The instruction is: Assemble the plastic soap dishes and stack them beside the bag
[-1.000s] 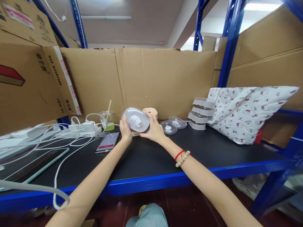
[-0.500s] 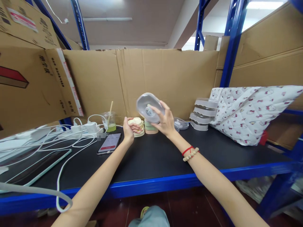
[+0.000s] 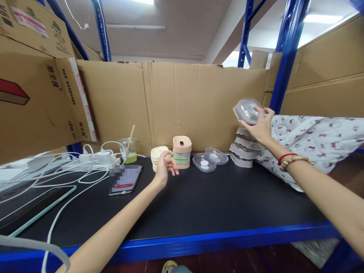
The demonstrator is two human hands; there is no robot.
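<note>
My right hand (image 3: 260, 123) grips a clear plastic dish (image 3: 247, 110) with a wavy rim, held tilted above a leaning stack of similar wavy-rimmed dishes (image 3: 246, 148). My left hand (image 3: 165, 167) hangs over the table with its fingers loosely spread and nothing in them. Just behind it is a cream stack of containers (image 3: 159, 152), partly covered by the fingers. Beside that stands a stack of peach and green containers (image 3: 182, 151) with a peach top. Two clear shallow pieces (image 3: 204, 162) lie to the right of it, one overlapping the other.
A phone (image 3: 126, 180) lies left of my left hand, near a plastic cup (image 3: 131, 149) with green liquid and a stick. White cables (image 3: 85, 170) tangle around a power strip. Cardboard walls (image 3: 204, 102) stand behind; a patterned quilted cloth (image 3: 318, 136) is at right.
My right hand has carried the clear dish from the middle to the right, over the stack. My left hand has shifted slightly right and lower, its fingers loosened. The view has shifted a little.
</note>
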